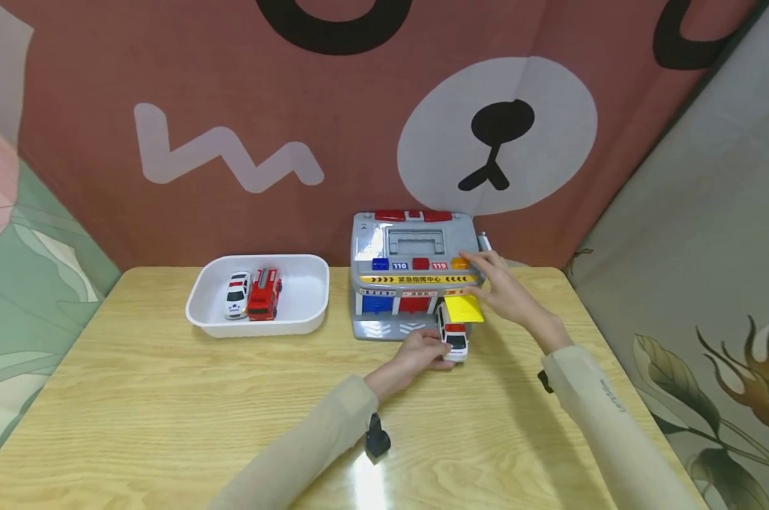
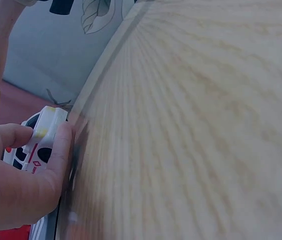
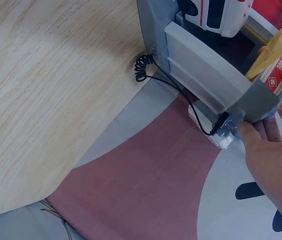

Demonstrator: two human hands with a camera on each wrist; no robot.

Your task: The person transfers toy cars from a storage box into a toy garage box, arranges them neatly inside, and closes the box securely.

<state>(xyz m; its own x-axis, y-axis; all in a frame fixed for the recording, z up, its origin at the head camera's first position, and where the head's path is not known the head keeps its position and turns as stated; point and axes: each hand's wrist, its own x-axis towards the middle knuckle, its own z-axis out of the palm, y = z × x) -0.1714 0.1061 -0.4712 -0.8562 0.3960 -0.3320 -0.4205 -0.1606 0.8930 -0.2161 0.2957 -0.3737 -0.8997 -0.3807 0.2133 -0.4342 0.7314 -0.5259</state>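
A grey toy emergency station point(image 1: 371, 248) stands at the back of the table, with blue, red and yellow doors. Its yellow door point(image 1: 463, 309) is swung up at the right bay. My left hand point(image 1: 416, 354) pinches a white toy ambulance point(image 1: 456, 341) with a red roof light, thumb on one side and fingers along the other. The ambulance's rear lies under the raised door and its front sticks out past the ramp. My right hand point(image 1: 502, 287) grips the station's upper right corner, fingers at the roof beside the orange button point(image 1: 461, 263) and thumb near the door's top.
Left of the station, a white tray point(image 1: 307, 283) holds a white toy police car point(image 1: 237, 296) and a red toy fire truck point(image 1: 266, 294). A black coiled cord point(image 3: 143, 67) hangs at the station's side. A printed curtain point(image 1: 231, 212) hangs close behind the table.
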